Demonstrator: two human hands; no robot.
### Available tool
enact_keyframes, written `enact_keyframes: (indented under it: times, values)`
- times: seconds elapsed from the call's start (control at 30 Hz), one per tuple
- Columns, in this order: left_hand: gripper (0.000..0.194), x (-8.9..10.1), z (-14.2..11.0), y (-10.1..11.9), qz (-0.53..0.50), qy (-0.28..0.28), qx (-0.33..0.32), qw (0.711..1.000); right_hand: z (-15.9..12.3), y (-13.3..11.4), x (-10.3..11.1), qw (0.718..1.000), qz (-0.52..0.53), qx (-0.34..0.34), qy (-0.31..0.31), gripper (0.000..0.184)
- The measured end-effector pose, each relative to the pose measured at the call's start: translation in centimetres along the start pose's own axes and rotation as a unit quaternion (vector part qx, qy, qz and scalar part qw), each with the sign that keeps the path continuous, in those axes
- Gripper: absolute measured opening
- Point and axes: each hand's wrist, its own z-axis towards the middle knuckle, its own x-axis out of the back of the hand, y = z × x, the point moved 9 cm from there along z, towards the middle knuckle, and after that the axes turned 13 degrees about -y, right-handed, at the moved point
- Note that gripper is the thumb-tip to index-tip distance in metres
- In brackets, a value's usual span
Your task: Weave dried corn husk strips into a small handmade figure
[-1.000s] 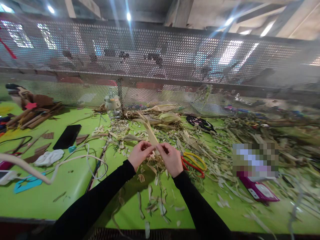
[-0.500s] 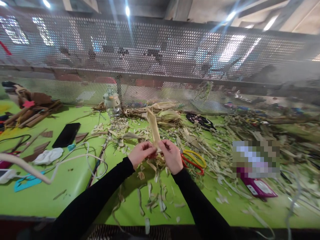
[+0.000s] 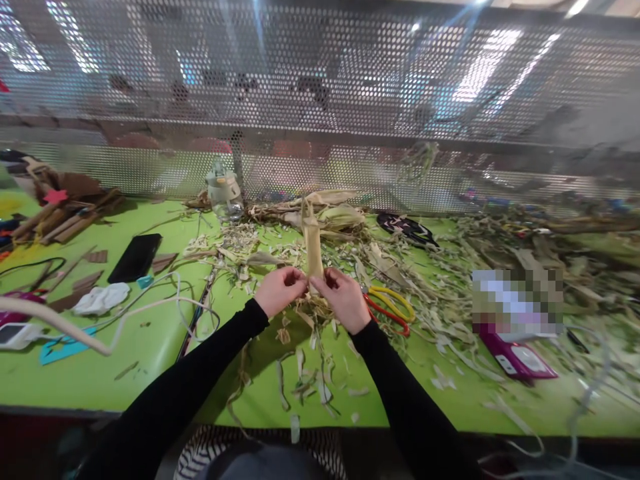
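Observation:
A pale corn husk strip (image 3: 313, 250) stands up from between my hands, its far end narrowed and ragged. My right hand (image 3: 346, 301) pinches its lower end, the thumb laid across the front. At the lower left edge of the strip, the fingers of my left hand (image 3: 281, 292) are closed in a pinch; exactly how they grip it is partly hidden. Scissors with red and yellow handles (image 3: 391, 305) lie just right of my right hand, blades out of sight. Husk scraps (image 3: 305, 387) are scattered beneath and in front of both hands.
A husk pile (image 3: 340, 217) lies by the perforated metal screen (image 3: 320, 87), near a bottle (image 3: 224, 193). A black phone (image 3: 135, 258), white cable (image 3: 55, 321) and crumpled tissue (image 3: 103, 298) are left. A magenta device (image 3: 523, 357) lies right on the green table (image 3: 150, 367).
The husk strip has swung from leaning left to nearly upright. My hands stay close together around its lower end. The view has tipped downward, showing more of my lap.

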Motion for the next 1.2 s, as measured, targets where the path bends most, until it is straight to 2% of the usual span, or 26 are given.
enact_keyframes:
  times: [0.23, 0.4, 0.5, 0.67, 0.8, 0.87, 0.93, 1.03, 1.1, 1.2]
  values:
    - [0.014, 0.5, -0.5, 1.4, 0.172, 0.031, -0.007, 0.985, -0.1, -0.9, -0.4, 0.994, -0.108, 0.020, 0.000, 0.029]
    - [0.014, 0.4, -1.0, 2.8, 0.251, 0.045, -0.020, 0.967, -0.1, -0.9, -0.7, 0.993, -0.111, 0.029, -0.018, 0.031]
    - [0.015, 0.2, -1.2, 3.5, 0.305, 0.056, -0.035, 0.950, -0.2, -1.2, -0.9, 0.992, -0.124, 0.034, -0.014, 0.027]
    - [0.018, 0.5, -1.2, 3.7, 0.383, 0.091, -0.023, 0.919, -0.6, -1.7, -1.3, 0.984, -0.167, 0.061, 0.026, 0.018]
    - [0.017, 0.6, -1.3, 3.2, 0.385, 0.114, -0.003, 0.916, -0.3, -1.2, -1.5, 0.987, -0.153, 0.046, 0.028, 0.019]
    - [0.017, 0.5, -1.3, 3.4, 0.383, 0.113, -0.019, 0.917, -0.1, -0.6, -1.5, 0.994, -0.109, 0.018, 0.011, 0.020]
    - [0.016, 0.9, -1.4, 4.2, 0.390, 0.117, -0.050, 0.912, 0.1, 0.0, -1.9, 1.000, -0.010, -0.005, -0.028, 0.022]
    - [0.013, 3.7, -2.1, 6.0, 0.398, 0.172, -0.069, 0.898, -0.2, 0.0, -1.6, 0.980, 0.187, -0.005, -0.062, 0.025]
    - [0.014, 6.6, -2.8, 7.3, 0.393, 0.231, -0.064, 0.888, -0.6, -0.4, 0.4, 0.950, 0.310, 0.013, -0.032, 0.023]
    - [0.011, 11.1, -4.3, 8.6, 0.398, 0.322, -0.044, 0.858, -1.4, -1.2, 5.5, 0.887, 0.451, 0.082, 0.061, 0.019]
